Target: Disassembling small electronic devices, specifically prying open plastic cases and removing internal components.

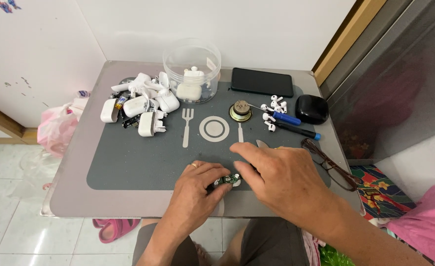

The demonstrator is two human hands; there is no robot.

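My left hand (197, 184) and my right hand (276, 175) meet at the near edge of a dark grey mat (128, 162). Between their fingertips sits a small green circuit board with a white part (227, 180). The left fingers pinch it from the left; the right fingertips press on it from the right. A metal blade tip (261, 144) pokes out from behind my right hand. A ring shows on my left hand.
A heap of white earbud cases and parts (138, 106) lies at the back left, a clear round tub (192, 71) behind. A black phone (261, 82), round speaker part (240, 111), loose earbuds (275, 106), two screwdrivers (296, 125), black case (312, 109), glasses (328, 165) at right.
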